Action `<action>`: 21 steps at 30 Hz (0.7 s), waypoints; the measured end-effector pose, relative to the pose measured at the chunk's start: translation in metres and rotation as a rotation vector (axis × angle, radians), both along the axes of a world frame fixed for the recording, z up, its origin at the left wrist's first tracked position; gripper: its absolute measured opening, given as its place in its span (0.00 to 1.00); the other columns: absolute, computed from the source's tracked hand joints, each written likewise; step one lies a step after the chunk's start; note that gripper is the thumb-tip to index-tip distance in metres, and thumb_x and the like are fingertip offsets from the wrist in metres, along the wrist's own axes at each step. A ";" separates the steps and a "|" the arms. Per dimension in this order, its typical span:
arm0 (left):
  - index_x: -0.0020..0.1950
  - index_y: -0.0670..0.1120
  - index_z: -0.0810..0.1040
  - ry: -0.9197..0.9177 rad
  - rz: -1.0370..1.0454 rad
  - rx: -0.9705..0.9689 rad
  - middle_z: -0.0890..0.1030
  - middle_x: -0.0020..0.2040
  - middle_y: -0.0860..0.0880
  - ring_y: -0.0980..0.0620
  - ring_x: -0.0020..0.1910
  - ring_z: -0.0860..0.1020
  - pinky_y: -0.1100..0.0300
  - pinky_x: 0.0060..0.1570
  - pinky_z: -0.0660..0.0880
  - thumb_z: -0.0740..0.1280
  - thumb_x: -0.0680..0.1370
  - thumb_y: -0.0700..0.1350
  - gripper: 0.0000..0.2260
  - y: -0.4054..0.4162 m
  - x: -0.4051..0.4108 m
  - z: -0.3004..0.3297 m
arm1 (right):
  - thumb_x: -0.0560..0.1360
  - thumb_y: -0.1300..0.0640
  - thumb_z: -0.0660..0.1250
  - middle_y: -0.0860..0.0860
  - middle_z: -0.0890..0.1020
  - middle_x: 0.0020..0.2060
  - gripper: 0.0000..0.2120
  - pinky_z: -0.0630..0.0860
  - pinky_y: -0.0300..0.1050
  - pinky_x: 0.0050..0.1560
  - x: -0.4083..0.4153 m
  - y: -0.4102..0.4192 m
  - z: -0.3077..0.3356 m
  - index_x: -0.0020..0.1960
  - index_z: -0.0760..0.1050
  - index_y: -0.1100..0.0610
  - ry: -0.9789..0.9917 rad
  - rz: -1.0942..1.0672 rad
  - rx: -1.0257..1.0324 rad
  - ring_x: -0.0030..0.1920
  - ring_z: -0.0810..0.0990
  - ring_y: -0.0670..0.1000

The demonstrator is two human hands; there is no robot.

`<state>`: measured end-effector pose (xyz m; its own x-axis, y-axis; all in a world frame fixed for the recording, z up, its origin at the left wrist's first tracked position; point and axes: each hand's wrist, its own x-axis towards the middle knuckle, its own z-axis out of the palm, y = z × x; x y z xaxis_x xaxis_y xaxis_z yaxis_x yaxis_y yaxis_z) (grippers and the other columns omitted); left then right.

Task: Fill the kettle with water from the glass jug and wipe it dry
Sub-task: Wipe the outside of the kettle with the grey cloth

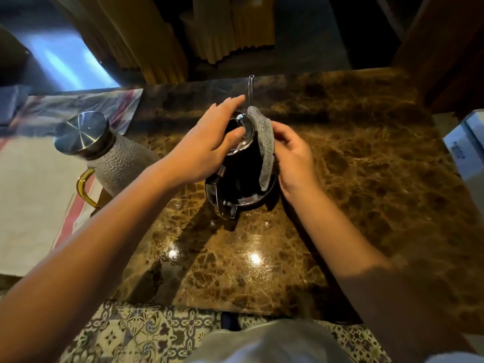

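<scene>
Kettle [239, 174], dark-bodied with a shiny rim, stands on the brown marble countertop [353, 166], and everything else is placed from it. Its handle and base point toward the person, and its clear lid is on top. The left hand [209, 142] lies over the kettle's top from the left, fingers spread across the lid and thumb resting on the glass, steadying it rather than clenching. The right hand [293, 155] is at the kettle's right flank, fingers curled and pressing a grey cloth [264, 148] against the side; the cloth runs as a strip from the rim down toward the base. Just behind the kettle a thin clear glass rod [251, 87] rises above the cloth's top edge; what it belongs to cannot be told. Left of the kettle, apart from it, stands the glass jug [115, 158], its textured body capped with a steel lid [81, 132] and its amber handle [85, 187] turned toward the person. Beyond the jug, further left, a pale cloth with red stripes [34, 200] covers the surface.
</scene>
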<state>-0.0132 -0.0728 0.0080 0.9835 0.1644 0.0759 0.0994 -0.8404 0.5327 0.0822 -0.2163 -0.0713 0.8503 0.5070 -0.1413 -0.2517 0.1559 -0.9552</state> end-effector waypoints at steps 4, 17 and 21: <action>0.78 0.45 0.63 -0.025 0.052 -0.009 0.71 0.73 0.46 0.48 0.73 0.69 0.55 0.72 0.65 0.59 0.86 0.46 0.21 -0.003 0.001 -0.003 | 0.86 0.52 0.59 0.52 0.81 0.67 0.17 0.74 0.52 0.72 -0.020 0.014 -0.017 0.73 0.76 0.52 -0.175 0.038 -0.062 0.70 0.78 0.50; 0.74 0.44 0.68 -0.035 0.038 -0.031 0.72 0.72 0.48 0.51 0.74 0.68 0.50 0.73 0.67 0.60 0.85 0.45 0.18 -0.001 0.003 -0.003 | 0.76 0.45 0.58 0.60 0.75 0.70 0.31 0.69 0.54 0.75 -0.040 0.016 -0.040 0.74 0.67 0.60 -0.227 -0.190 -0.058 0.71 0.74 0.56; 0.72 0.45 0.70 -0.035 0.030 -0.034 0.74 0.71 0.48 0.52 0.71 0.70 0.58 0.70 0.67 0.59 0.84 0.48 0.18 -0.002 0.004 -0.002 | 0.77 0.41 0.59 0.51 0.82 0.49 0.13 0.78 0.53 0.57 0.007 0.034 -0.009 0.51 0.77 0.47 -0.156 -0.178 -0.086 0.52 0.81 0.51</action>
